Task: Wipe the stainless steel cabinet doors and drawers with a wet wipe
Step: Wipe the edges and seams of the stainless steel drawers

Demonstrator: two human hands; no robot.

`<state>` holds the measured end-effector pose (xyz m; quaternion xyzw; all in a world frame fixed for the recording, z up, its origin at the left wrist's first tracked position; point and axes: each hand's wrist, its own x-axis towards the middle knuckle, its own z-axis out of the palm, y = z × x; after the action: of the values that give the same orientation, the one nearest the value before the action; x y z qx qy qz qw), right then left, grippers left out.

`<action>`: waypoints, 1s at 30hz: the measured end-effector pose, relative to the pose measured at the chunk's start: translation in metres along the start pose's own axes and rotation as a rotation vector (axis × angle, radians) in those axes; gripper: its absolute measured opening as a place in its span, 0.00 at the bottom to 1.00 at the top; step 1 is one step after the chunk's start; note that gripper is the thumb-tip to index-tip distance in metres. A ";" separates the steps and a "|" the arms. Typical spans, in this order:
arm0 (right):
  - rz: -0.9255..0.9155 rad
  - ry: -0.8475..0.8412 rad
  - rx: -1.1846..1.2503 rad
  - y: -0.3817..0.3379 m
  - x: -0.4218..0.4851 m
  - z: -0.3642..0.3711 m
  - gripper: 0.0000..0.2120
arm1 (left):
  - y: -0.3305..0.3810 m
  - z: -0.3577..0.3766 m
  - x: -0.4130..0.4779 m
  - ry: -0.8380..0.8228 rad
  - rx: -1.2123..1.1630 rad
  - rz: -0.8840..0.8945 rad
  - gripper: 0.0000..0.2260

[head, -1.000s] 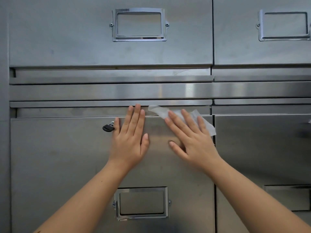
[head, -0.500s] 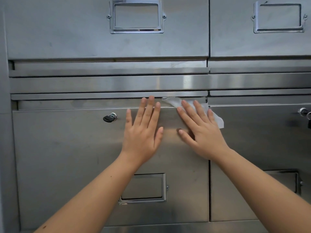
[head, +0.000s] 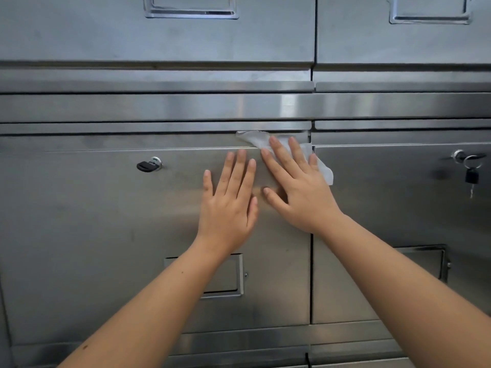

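Drawer front (head: 93, 235), top-right edge: flat right hand (head: 300, 192) presses wipe (head: 323, 170), flat left hand (head: 228, 205) alongside.

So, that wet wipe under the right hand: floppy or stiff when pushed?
Probably floppy: the wet wipe lies creased and uneven past the right hand. It likely slides easily on the smooth steel door, and seems light, pinned by the flat hand alone.
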<state>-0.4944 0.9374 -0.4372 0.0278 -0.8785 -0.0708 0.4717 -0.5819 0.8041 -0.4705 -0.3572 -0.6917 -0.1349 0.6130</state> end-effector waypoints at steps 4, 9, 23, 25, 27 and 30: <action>-0.012 0.018 -0.003 -0.001 -0.004 0.003 0.32 | 0.011 0.005 -0.017 -0.007 -0.047 -0.012 0.25; -0.025 0.076 0.023 -0.006 -0.016 0.011 0.33 | 0.027 0.013 -0.051 0.002 -0.107 -0.025 0.25; -0.123 0.127 0.065 -0.018 -0.138 0.083 0.28 | 0.043 0.051 -0.157 0.013 -0.096 0.086 0.28; -0.117 0.101 0.080 -0.019 -0.158 0.095 0.28 | 0.047 0.058 -0.171 0.015 -0.053 0.092 0.28; -0.110 0.084 0.084 -0.021 -0.174 0.105 0.29 | 0.049 0.064 -0.179 0.018 0.029 0.095 0.28; -0.067 0.100 0.098 -0.025 -0.188 0.113 0.30 | 0.049 0.066 -0.180 0.012 0.061 0.082 0.28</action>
<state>-0.4848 0.9459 -0.6569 0.0839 -0.8549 -0.0419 0.5102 -0.6002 0.8207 -0.6673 -0.3655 -0.6765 -0.0907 0.6328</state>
